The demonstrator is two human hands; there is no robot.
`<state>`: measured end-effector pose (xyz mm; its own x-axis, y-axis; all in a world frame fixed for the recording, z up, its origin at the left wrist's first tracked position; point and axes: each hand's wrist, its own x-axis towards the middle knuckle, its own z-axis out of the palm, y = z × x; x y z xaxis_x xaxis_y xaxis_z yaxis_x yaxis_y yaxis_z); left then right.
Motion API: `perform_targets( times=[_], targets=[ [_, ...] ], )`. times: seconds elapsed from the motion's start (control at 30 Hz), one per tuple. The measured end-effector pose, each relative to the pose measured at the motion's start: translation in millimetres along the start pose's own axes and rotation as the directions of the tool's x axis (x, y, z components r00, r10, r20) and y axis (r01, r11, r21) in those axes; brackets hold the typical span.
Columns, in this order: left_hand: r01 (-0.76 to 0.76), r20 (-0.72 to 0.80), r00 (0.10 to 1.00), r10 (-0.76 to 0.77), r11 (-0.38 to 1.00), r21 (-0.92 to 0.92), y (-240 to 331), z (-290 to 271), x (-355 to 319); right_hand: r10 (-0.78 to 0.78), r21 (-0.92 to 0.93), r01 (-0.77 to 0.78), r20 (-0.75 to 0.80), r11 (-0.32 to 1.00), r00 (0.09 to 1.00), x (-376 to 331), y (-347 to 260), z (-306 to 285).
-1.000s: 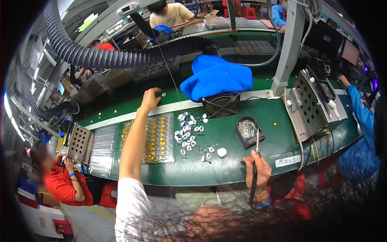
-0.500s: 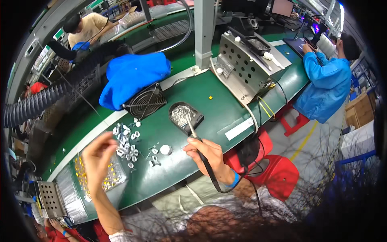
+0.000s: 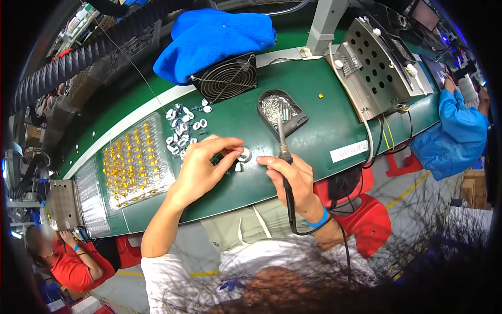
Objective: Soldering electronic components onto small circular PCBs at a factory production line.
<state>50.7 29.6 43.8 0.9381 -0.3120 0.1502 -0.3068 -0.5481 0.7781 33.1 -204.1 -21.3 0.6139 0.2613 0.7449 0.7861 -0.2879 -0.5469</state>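
Before the black dish (image 3: 300, 122), our right hand (image 3: 299, 183) wraps its fingers round the soldering iron (image 3: 284, 152), likely for steadiness; left of that dish, our left hand (image 3: 200, 168) curls beside the round white piece (image 3: 245, 155), fingers closed or not we cannot tell

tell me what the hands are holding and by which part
Right hand: a soldering iron, by its black handle. Left hand: cannot tell whether it grips anything.

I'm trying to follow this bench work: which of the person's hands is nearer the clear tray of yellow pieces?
Left. The left hand is just to the right of the tray; the right hand, holding a soldering iron, is farther right.
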Motion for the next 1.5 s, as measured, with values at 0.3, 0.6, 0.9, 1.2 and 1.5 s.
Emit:
perform_targets(
  times=[0.3, 0.6, 0.9, 1.2, 1.5],
  targets=[
    [-0.215, -0.143, 0.963, 0.227, 0.972, 0.099, -6.0, -4.7, -10.9, -0.017, -0.157, 0.051, 0.210, 0.986, 0.978, 9.3, -11.5, 9.3],
    [0.168, -0.465, 0.882, 0.078, 0.869, 0.466, -47.1, -116.0, -112.5, -0.023, -0.096, 0.040, 0.172, 0.995, 0.985, -2.6, -6.0, 4.5],
    [0.283, -0.481, 0.876, 0.037, 0.769, 0.574, -68.2, -112.9, -129.3, -0.055, -0.069, 0.064, 0.129, 0.996, 0.990, -0.2, -2.7, 5.7],
    [0.003, -0.452, 0.889, -0.074, 0.988, -0.157, -25.5, -81.7, -75.2, -0.064, -0.029, 0.067, 0.072, 0.997, 0.995, 2.5, -5.4, 3.3],
    [-0.047, -0.094, 0.995, 0.011, 0.917, -0.396, -6.4, -26.7, 0.2, -0.033, 0.054, 0.031, 0.046, 0.998, 0.998, -9.1, -7.7, -14.6]
  ],
)
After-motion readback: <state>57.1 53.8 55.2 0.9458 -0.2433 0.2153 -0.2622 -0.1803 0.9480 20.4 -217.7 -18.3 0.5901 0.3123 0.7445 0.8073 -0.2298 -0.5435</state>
